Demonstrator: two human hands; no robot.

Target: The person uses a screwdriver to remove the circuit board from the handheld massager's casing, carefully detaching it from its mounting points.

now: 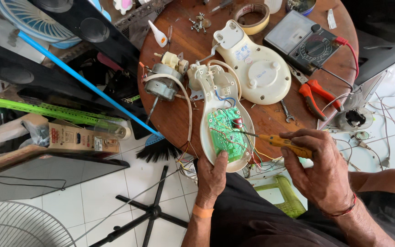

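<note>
— What have you got in each hand?

— My left hand (212,176) is clamped on the near end of the cream fan base shell (206,114), thumb up on the edge of the green circuit board (225,132) seated in it. That grip pins the shell against the rim of the round wooden worktop (270,120) so it doesn't skate about. My right hand (318,171) is clenched around a yellow-handled screwdriver (283,142), held low and nearly flat, its tip reaching in at the board's right edge beside the red part and the loose coloured wires.

— Why so flat?

— I'd say it lets the tip slip in under the wires without my knuckles covering the board. Whether the tip actually touches anything, I cannot tell.

— And the rest of the clutter?

— The shell's other half, the round cream cover (254,68), lies face-down just behind, touching it. The fan motor (163,82) sits to the left, a white cable looping from it down toward the shell. The multimeter (305,41) is at the far right with its red lead trailing off the edge, red-handled pliers (316,96) in front of it. A roll of tape (253,16), a glue bottle (158,34) and a little heap of screws (198,22) are parked at the back, well apart from my hands.
</note>
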